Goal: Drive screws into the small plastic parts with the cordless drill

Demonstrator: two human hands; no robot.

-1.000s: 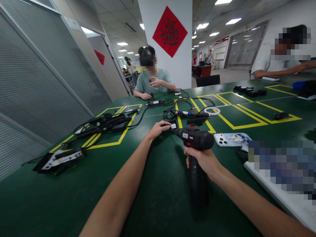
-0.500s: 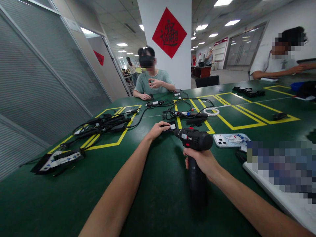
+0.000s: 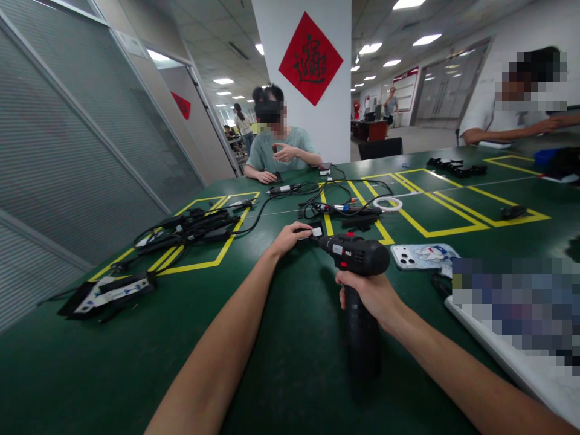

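Note:
My right hand (image 3: 367, 293) is wrapped round the handle of a black cordless drill (image 3: 357, 254) with red switches. The drill points forward and left, and its tip meets a small black part with a white label (image 3: 316, 231) lying on the green table. My left hand (image 3: 292, 237) is closed on that part's left side, its fingers pressed close to the drill tip. The exact contact between tip and part is too small to make out.
Black cables (image 3: 199, 226) lie tangled at the left, near a power strip (image 3: 118, 290). More cables and a white ring (image 3: 388, 204) lie beyond my hands. A phone (image 3: 423, 257) and a pale laptop-like slab (image 3: 507, 362) are at the right. A person (image 3: 281, 142) sits opposite.
Both hands and the drill hold almost the same place. The view shifts very slightly; a distant standing person has moved.

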